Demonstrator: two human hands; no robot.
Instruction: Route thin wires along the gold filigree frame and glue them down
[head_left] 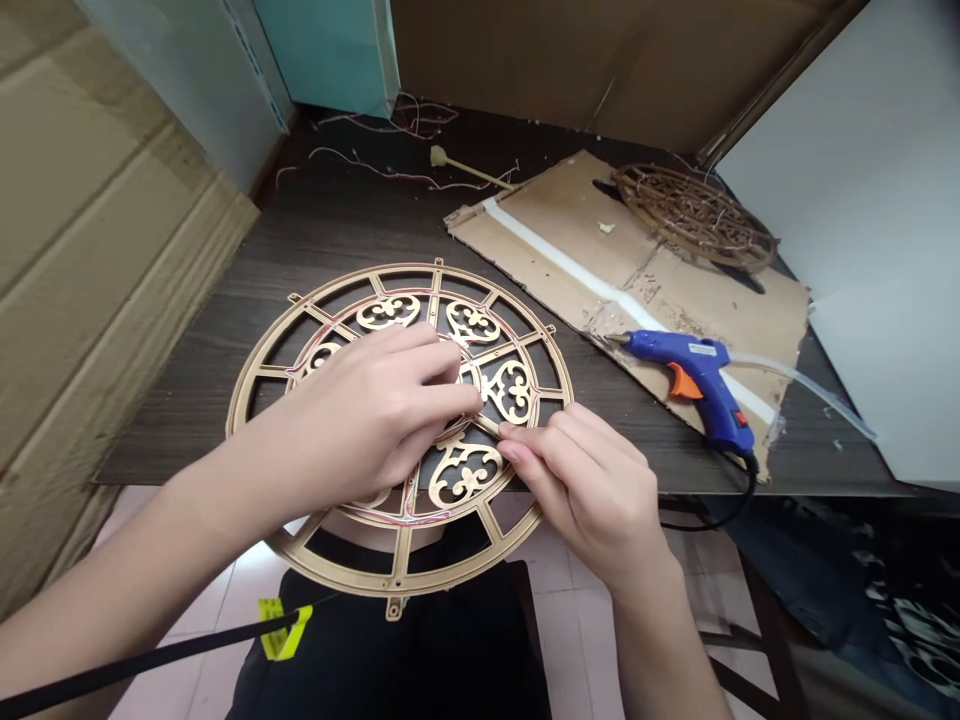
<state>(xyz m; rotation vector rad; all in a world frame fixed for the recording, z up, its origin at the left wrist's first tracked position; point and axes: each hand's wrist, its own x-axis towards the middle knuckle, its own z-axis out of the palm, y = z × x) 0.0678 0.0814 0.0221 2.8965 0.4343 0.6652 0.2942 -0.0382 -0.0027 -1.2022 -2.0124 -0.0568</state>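
A round, gold-coloured openwork frame point(399, 545) with spokes and scroll ornaments lies partly on the table and juts past its front edge. Thin red and white wires point(420, 518) run along its inner ring. My left hand point(397, 400) reaches over the middle of the frame, fingers curled and closed near the hub; what they pinch is hidden. My right hand point(589, 485) is closed at the frame's right side, thumb and forefinger pinched at the end of a short pale bar point(487, 425). Whether that bar is a spoke or a loose stick, I cannot tell.
A blue glue gun point(694, 370) rests on a cardboard sheet point(555, 225) at right, its cord hanging off the table point(315, 230). Behind it lies a second round frame point(694, 215). Loose wires point(390, 172) and a blob-tipped stick point(469, 170) lie at the back.
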